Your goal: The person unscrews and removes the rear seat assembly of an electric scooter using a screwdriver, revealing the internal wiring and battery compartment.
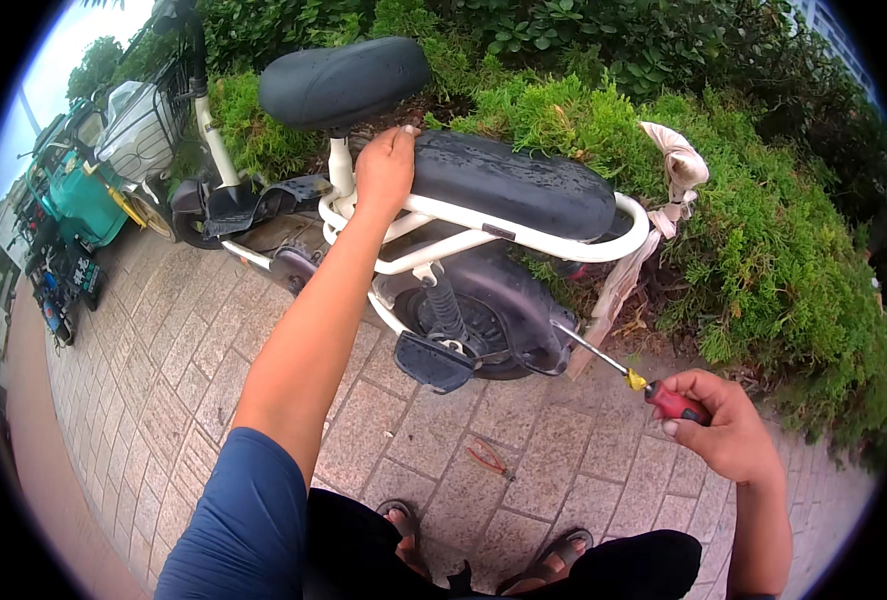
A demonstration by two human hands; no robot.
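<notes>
A cream-framed electric bike stands on the paving in front of me. It has a black front saddle and a long black rear seat, both specked with wet marks. My left hand is closed at the front end of the rear seat, beside the seat post; its fingertips are partly hidden. In my right hand is a screwdriver with a red and black handle and yellow at its collar. Its shaft reaches the rear mudguard above the rear wheel; the tip's exact contact is hard to make out.
Orange-handled pliers lie on the paving by my feet. A black footrest juts out near the wheel. Pale cloth is tied behind the rear rack. Green shrubs crowd the far side; a teal three-wheeler is parked at left.
</notes>
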